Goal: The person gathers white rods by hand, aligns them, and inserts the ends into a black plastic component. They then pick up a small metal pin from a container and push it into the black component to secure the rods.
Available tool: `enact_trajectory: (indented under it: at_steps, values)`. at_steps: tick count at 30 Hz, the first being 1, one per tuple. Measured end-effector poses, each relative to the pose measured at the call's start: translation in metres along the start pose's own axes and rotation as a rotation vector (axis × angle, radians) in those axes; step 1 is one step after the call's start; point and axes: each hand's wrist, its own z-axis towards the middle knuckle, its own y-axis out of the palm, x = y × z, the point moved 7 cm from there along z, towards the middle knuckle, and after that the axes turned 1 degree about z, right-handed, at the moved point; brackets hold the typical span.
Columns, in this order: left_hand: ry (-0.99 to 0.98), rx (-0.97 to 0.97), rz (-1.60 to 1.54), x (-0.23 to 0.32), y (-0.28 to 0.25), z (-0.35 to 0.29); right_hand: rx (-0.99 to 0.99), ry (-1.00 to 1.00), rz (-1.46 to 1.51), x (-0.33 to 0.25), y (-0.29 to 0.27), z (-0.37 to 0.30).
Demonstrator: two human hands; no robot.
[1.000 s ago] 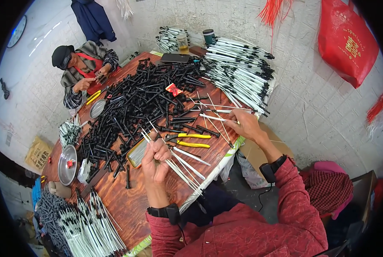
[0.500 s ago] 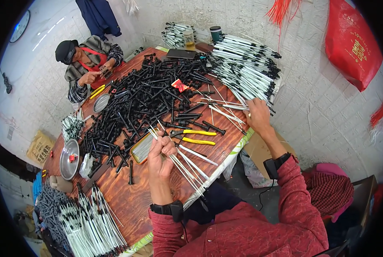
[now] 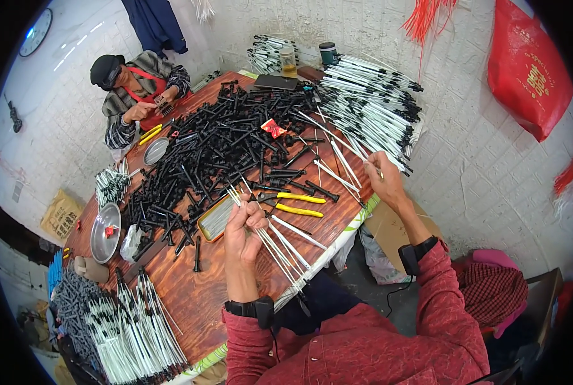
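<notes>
While I watch through the head camera, the clearest change is at the right hand [image 3: 389, 184]: half a second ago it sits among rods lying crosswise at the tabletop's [image 3: 190, 292] edge, and now it appears to pinch a long white rod [image 3: 333, 135] between thumb and fingers, the far end slanting up and leftward toward the black parts [image 3: 216, 141]. Beneath that rod, the loose rods [image 3: 337, 176] point more steeply toward me than they do in the earlier views. I take this to mean a piece is singled out from them, so both hands are now occupied. My left hand [image 3: 244, 231] looks much the same, closed around several white rods [image 3: 278, 250] just above the tabletop, beside the yellow-handled pliers [image 3: 299, 210]. These are pale, slim and straight; their upper tips poke above the fist, and their lower ends fan toward the near edge. I cannot tell exactly how many it holds.
</notes>
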Motion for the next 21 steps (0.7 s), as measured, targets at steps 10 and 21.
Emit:
enact_trajectory:
  at_steps: [10,21]
  values:
    - [0.024,0.081,0.257,-0.006,0.002,0.001,-0.367,-0.075,0.259,-0.08,0.046,-0.034]
    - [0.031,0.014,0.288,-0.003,-0.007,-0.001,-0.638,0.1,0.561,-0.104,0.108,-0.075]
